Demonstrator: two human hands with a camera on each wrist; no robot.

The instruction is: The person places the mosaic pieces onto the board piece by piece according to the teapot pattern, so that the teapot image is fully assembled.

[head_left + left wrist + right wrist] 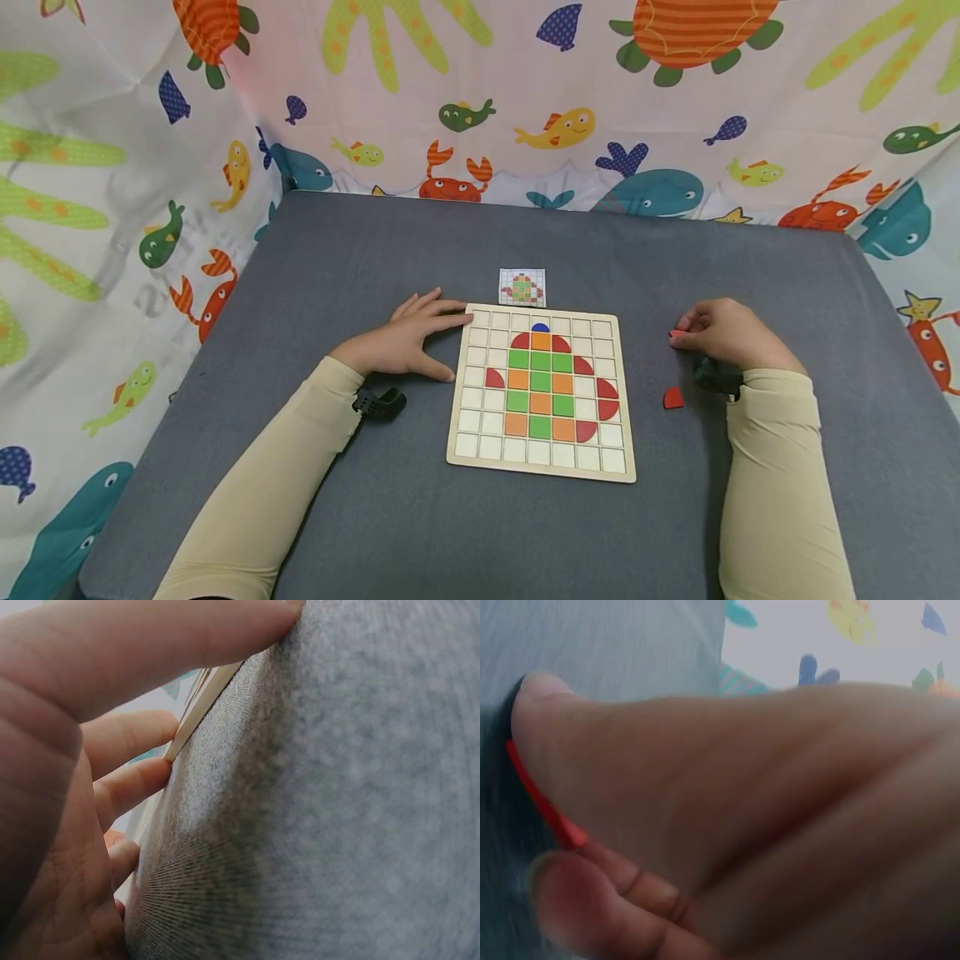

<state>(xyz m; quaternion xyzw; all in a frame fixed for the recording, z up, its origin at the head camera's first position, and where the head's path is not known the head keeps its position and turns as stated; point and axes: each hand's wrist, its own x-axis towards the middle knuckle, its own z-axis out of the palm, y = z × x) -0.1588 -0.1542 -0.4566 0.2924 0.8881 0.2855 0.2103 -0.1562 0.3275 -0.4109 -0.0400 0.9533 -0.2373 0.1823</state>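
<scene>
A square wooden grid board (555, 471) lies on the table, partly filled with green and orange squares, red quarter-round tiles and one blue piece at the top. My left hand (401, 342) rests beside the board with fingers spread, its fingertips and thumb at the left edge; the left wrist view shows fingertips against the wooden rim (196, 712). To the board's right, my right hand (731, 333) pinches a red tile (544, 799) between thumb and fingers, close over the cloth. Another red quarter-round tile (673, 398) lies on the table just below that hand.
Behind the board's top edge lies a small pattern card (522, 287) showing a similar coloured figure. Grey cloth (360, 250) covers the table. A white curtain (510, 142) printed with sea animals hangs along the back and sides.
</scene>
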